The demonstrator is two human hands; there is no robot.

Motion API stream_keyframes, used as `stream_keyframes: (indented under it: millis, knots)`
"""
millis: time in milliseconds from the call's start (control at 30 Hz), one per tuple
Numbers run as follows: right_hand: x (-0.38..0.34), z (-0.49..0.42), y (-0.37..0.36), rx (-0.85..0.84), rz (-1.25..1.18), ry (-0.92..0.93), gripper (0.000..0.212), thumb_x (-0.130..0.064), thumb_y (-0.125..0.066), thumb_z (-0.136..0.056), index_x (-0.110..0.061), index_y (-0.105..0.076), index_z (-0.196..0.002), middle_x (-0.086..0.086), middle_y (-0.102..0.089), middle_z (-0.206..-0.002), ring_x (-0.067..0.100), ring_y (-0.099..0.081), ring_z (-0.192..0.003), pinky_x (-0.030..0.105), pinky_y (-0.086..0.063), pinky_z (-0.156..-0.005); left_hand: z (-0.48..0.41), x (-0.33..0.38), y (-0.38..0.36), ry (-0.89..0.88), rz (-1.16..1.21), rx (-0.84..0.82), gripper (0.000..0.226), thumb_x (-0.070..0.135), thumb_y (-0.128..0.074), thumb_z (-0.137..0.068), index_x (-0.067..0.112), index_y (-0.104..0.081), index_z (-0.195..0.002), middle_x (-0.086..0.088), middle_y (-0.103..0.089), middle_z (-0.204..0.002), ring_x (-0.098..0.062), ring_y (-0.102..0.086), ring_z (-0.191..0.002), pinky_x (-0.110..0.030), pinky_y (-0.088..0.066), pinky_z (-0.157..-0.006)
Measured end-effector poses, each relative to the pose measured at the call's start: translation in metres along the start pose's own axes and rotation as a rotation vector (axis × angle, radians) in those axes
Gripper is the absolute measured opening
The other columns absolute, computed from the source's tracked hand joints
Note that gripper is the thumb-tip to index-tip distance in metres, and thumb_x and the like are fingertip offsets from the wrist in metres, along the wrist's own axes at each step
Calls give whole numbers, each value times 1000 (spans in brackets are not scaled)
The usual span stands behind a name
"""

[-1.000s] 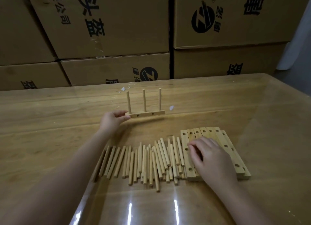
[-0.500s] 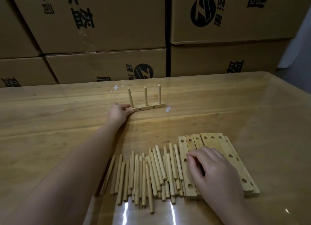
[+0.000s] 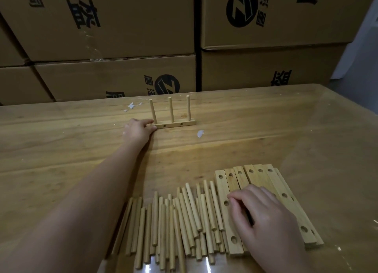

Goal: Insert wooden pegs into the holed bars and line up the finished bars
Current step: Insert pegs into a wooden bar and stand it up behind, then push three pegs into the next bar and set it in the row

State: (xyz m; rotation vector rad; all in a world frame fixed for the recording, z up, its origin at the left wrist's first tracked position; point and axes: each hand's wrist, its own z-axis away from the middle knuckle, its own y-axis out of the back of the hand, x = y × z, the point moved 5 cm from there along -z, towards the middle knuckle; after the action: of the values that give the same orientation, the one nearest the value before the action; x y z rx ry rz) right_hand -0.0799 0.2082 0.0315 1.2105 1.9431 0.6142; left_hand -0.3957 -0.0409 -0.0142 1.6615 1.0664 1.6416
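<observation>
The left hand (image 3: 137,130) is stretched out towards the far edge of the desk (image 3: 61,150), pinching the left end of the finished bar (image 3: 176,125): the forefinger lies on the far side by the first peg and the thumb on the near side. That bar lies flat, roughly parallel to the far edge and a little left of its middle, with three pegs (image 3: 171,109) standing upright in it.

The right hand (image 3: 266,219) rests palm down on the holed bars (image 3: 263,176) near the front edge, with its curled fingertips (image 3: 232,198) on the leftmost ones. I cannot tell whether it has actually got hold of one. These bars lie side by side, their long sides touching, running away from the front edge. Just to their left, touching them, the loose pegs (image 3: 184,221) lie in a rough overlapping row pointing the same way.

A few white scraps (image 3: 200,133) lie near the finished bar. Printed cardboard boxes (image 3: 122,27) are stacked behind the far edge.
</observation>
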Motion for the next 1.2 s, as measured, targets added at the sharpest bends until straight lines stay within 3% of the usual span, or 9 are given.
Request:
stream_keyframes:
  millis: [267,467,567,633,767,900,1000,1100,1200]
  knots:
    - [0,0,-2,-5,1,-3,24,-29,-44,-86,-23,-67,-80,-16,-58,-74,2,-54,-69,13,-43,-50,6,2,3,1,-76,15,59,52,-59,-88,30,-44,-140,-10,-49,-132,-31,-43,-124,-46,-39,-104]
    - [-2,1,0,-57,7,-32,24,-29,-44,-86,-24,-67,-82,-17,-58,-75,0,-53,-70,7,-36,-54,73,24,26,-36,289,-44,39,33,-55,-95,20,-51,-132,-5,-54,-129,-21,-48,-120,-41,-43,-103]
    - [-1,1,0,-58,2,-28,8,-17,-61,-82,-23,-66,-83,-16,-58,-75,2,-54,-70,12,-42,-52,133,45,42,-137,474,-95,22,19,-48,-99,23,-59,-117,1,-61,-116,-9,-57,-101,-24,-46,-88]
    - [-2,2,-2,-76,-2,-31,11,-12,-67,-78,-22,-66,-83,-15,-59,-75,5,-55,-70,20,-47,-50,174,57,50,-193,567,-167,20,15,-48,-98,27,-60,-108,5,-65,-104,0,-60,-87,-14,-45,-74]
    - [-6,2,2,-38,29,-3,9,-10,-67,-77,-16,-68,-84,-8,-62,-76,12,-58,-72,26,-50,-55,239,70,58,-281,676,-216,24,10,-49,-97,30,-62,-100,7,-67,-86,4,-61,-71,-9,-45,-63]
    - [-6,-2,19,124,129,-4,11,-11,-60,-81,-8,-69,-86,4,-64,-79,23,-59,-72,36,-48,-62,282,71,48,-329,535,-273,26,20,-49,-98,44,-58,-98,15,-66,-90,2,-62,-84,-18,-53,-76]
    - [3,-3,29,152,200,-125,14,-7,-63,-79,-6,-68,-93,8,-62,-83,25,-56,-74,36,-43,-63,295,65,49,-463,328,-128,22,21,-51,-96,36,-63,-107,18,-62,-101,3,-58,-95,-23,-49,-86]
    - [24,-2,29,-40,312,-409,31,-20,-57,-86,-9,-60,-114,11,-56,-102,27,-51,-92,40,-42,-77,299,63,48,-632,103,9,22,25,-52,-95,24,-67,-112,10,-62,-111,-6,-55,-106,-26,-40,-92]
    - [36,1,25,-199,372,-586,47,-38,-46,-91,-12,-47,-130,13,-48,-120,28,-44,-109,39,-38,-91,302,55,41,-652,114,22,26,32,-50,-97,24,-67,-114,12,-59,-120,-3,-50,-114,-26,-34,-97]
